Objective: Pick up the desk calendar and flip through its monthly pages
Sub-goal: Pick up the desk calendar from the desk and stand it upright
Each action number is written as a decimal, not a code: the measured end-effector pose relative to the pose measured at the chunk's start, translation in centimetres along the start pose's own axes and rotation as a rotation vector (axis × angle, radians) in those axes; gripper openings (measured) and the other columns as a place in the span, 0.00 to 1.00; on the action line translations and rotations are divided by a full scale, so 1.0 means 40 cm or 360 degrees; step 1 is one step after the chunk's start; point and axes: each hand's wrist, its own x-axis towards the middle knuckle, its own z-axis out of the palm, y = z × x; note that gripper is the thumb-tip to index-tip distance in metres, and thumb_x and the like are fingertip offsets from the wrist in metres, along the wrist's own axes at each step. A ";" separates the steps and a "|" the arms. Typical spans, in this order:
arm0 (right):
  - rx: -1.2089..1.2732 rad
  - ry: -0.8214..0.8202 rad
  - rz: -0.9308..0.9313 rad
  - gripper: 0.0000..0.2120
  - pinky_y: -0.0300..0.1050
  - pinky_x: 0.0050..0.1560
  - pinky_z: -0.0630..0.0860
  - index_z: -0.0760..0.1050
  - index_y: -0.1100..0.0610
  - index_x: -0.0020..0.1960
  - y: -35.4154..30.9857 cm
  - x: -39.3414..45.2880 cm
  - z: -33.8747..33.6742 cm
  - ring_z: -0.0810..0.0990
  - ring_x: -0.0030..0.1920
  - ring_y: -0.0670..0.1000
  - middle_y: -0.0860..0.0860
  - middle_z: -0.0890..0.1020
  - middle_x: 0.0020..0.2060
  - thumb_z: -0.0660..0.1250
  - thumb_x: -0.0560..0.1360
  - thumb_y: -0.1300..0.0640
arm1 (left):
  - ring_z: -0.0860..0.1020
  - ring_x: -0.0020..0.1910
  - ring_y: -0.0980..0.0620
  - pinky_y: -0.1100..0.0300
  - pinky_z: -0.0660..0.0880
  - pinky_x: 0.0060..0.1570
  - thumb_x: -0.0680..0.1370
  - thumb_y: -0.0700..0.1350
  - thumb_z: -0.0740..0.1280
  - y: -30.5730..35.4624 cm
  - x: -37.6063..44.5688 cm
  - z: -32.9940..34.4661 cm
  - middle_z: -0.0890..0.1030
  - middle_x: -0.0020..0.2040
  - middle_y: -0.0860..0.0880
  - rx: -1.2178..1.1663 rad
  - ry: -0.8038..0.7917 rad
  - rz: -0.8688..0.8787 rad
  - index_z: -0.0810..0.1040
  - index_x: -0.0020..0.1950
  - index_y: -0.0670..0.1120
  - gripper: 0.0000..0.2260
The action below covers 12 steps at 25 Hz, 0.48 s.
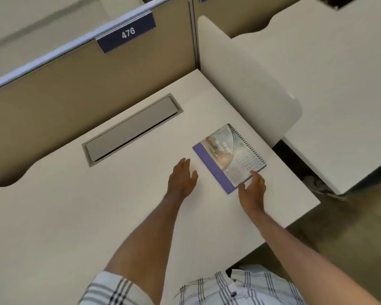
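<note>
The desk calendar [228, 156] lies flat on the white desk [97, 216] near its right edge. It has a purple base, a picture page on top and a spiral binding along its far right side. My right hand [252, 187] is open at the calendar's near corner, with its fingertips touching the page edge. My left hand [182, 178] hovers open over the desk just left of the calendar, apart from it. Neither hand grips anything.
A grey cable-tray lid [130, 128] is set into the desk behind my left hand. Beige partition walls [64, 89] with a "476" label [128, 33] close off the back. A white side panel [246, 89] stands right of the calendar, and another desk [339, 84] lies beyond.
</note>
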 end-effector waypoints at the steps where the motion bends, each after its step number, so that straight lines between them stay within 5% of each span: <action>1: 0.0116 0.0033 0.0123 0.30 0.56 0.70 0.71 0.63 0.58 0.78 0.008 0.017 -0.009 0.67 0.72 0.60 0.58 0.69 0.73 0.67 0.78 0.63 | 0.61 0.81 0.43 0.46 0.64 0.76 0.85 0.52 0.59 0.014 0.027 0.005 0.61 0.84 0.44 -0.0047 0.0000 -0.0013 0.60 0.83 0.44 0.27; 6: 0.0700 -0.0164 0.0653 0.23 0.45 0.55 0.74 0.68 0.54 0.75 0.016 0.062 -0.074 0.77 0.60 0.54 0.54 0.78 0.65 0.63 0.81 0.60 | 0.70 0.74 0.40 0.47 0.70 0.70 0.81 0.55 0.64 0.058 0.170 0.001 0.73 0.75 0.44 -0.0185 -0.0079 -0.0117 0.68 0.77 0.43 0.28; 12: 0.1001 -0.0397 0.0799 0.21 0.48 0.69 0.73 0.71 0.53 0.75 0.051 0.093 -0.122 0.77 0.66 0.52 0.51 0.79 0.66 0.64 0.82 0.59 | 0.80 0.56 0.42 0.52 0.77 0.58 0.78 0.47 0.67 0.112 0.266 0.011 0.83 0.54 0.45 -0.0411 -0.0107 -0.0082 0.80 0.60 0.43 0.13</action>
